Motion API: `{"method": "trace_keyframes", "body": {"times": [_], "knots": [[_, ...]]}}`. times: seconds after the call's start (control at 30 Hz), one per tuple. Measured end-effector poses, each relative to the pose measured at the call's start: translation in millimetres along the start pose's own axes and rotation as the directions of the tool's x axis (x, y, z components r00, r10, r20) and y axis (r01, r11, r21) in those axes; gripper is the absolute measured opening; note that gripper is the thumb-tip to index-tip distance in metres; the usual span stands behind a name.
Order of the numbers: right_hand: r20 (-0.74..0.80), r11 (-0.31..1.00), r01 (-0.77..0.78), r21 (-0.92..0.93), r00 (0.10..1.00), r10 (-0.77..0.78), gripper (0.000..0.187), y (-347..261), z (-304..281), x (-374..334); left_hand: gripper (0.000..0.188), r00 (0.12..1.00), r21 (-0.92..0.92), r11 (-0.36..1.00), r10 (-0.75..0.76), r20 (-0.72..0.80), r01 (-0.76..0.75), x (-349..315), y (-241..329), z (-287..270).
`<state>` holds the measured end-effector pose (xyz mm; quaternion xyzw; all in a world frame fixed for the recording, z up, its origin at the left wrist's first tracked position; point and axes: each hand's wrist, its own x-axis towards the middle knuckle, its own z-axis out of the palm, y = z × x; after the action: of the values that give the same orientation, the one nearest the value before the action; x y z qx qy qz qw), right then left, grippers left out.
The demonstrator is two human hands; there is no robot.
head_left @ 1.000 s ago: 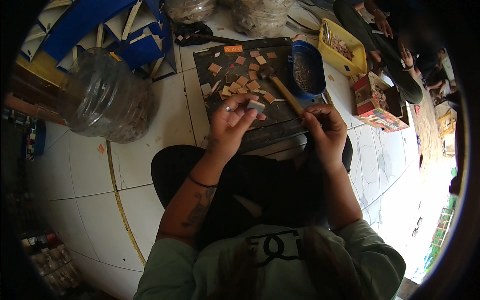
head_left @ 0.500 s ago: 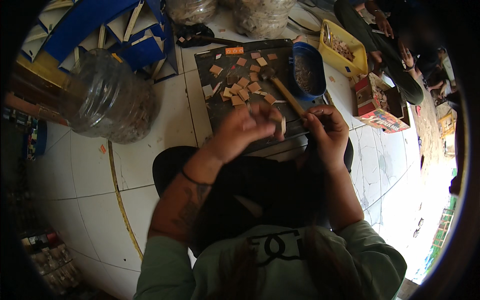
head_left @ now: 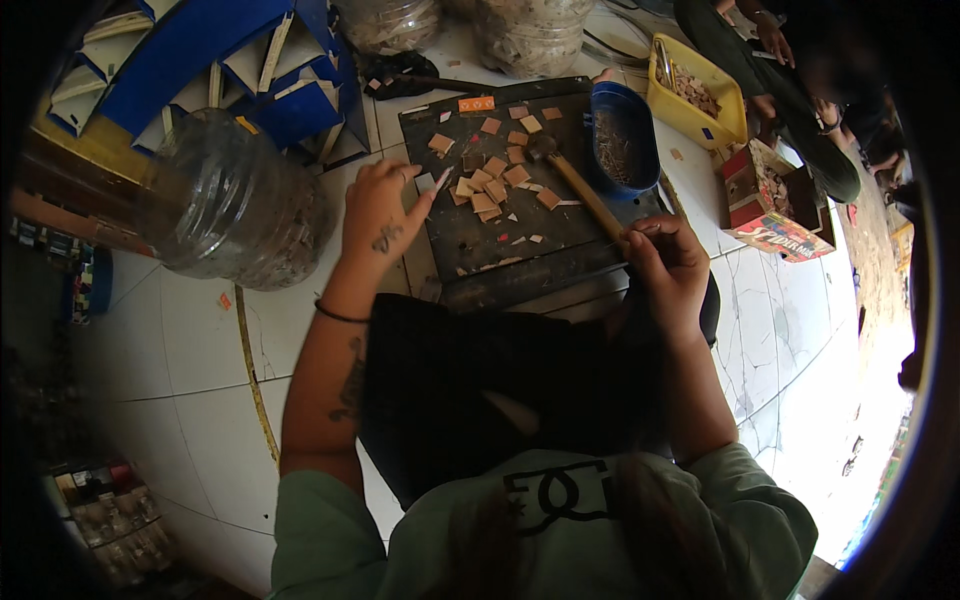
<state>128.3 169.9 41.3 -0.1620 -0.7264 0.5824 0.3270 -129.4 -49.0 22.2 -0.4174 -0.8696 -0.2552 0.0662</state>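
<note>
My left hand (head_left: pixel 378 215) is over the left edge of a dark board (head_left: pixel 560 235), its fingers spread apart and nothing visible in them. Its thumb comes close to a pale sliver on the board. Several small square wooden pieces (head_left: pixel 487 190) lie scattered and partly piled there. A hammer (head_left: pixel 580 190) rests with its head on the board, its wooden handle slanting toward my right hand (head_left: pixel 672 265). The right thumb and forefinger are pinched together beside the handle's end; what they hold, if anything, is too small to make out.
A blue tub of nails (head_left: pixel 625 185) stands at the board's far right. Beyond are a yellow bin (head_left: pixel 735 130) and an open red box (head_left: pixel 770 240) with wooden bits. A large clear plastic jar (head_left: pixel 240 190) lies to the left, near blue-and-white racks (head_left: pixel 200 45). Another person sits at far right.
My left hand has moved from the board's near middle out to its left edge, and its fingers have opened. The pale piece it held is no longer seen there. My right hand stays pinched.
</note>
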Motion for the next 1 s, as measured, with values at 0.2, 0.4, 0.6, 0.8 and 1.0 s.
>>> {"method": "trace_keyframes", "body": {"times": [0.2, 0.4, 0.6, 0.8, 1.0], "knots": [[-0.026, 0.999, 0.036, 0.012, 0.999, -0.036, 0.011, -5.2, -1.8, -1.2, 0.017, 0.973, -0.129, 0.983, 0.099, -0.207, -0.128, -21.5, 34.7, 5.6], [-0.035, 1.0, -0.018, 0.012, 0.999, 0.018, 0.011, -5.4, -3.4, -5.3, 0.016, 0.932, -0.211, 0.946, 0.171, -0.321, -0.246, -36.8, 71.3, -1.2], [-0.012, 0.998, -0.052, 0.042, 0.999, 0.053, 0.011, -4.2, -4.4, -6.8, 0.017, 0.93, -0.222, 0.94, 0.182, -0.318, -0.26, -36.8, 80.9, -10.2], [-0.01, 1.0, -0.025, 0.011, 1.0, 0.025, 0.011, -4.5, -3.8, -5.5, 0.017, 0.926, -0.58, 0.791, 0.043, 0.375, 0.198, -25.5, 72.9, -23.9], [-0.019, 0.999, -0.034, 0.03, 0.999, 0.035, 0.011, -7.2, -2.4, -7.4, 0.042, 0.903, -0.987, 0.01, -0.405, 0.142, 0.16, 81.6, 13.0, -50.6]]}}
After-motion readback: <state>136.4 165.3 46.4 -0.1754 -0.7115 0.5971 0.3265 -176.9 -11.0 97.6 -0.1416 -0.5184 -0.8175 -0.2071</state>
